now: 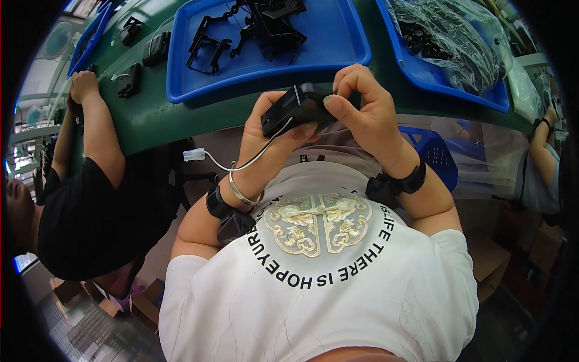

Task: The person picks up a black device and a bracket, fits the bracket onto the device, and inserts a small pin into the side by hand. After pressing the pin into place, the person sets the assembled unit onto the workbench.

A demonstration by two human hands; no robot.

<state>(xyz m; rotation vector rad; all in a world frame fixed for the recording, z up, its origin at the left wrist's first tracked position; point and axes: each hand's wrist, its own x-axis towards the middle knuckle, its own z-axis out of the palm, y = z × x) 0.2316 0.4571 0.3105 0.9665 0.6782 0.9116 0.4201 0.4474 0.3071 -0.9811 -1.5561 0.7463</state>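
Green tabletop (151, 120) lies beyond hands (371, 111) partly hiding a black casing (301, 108).

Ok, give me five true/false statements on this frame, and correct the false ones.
1. The left hand holds the black device. True.
2. The white connector is plugged into something. False: it hangs free at its cable's end.
3. The metal bangle is on the right wrist. False: it is on the left.
4. Black parts lie in the middle blue tray. True.
5. The right hand rests in a tray. False: it is at the device's right end.
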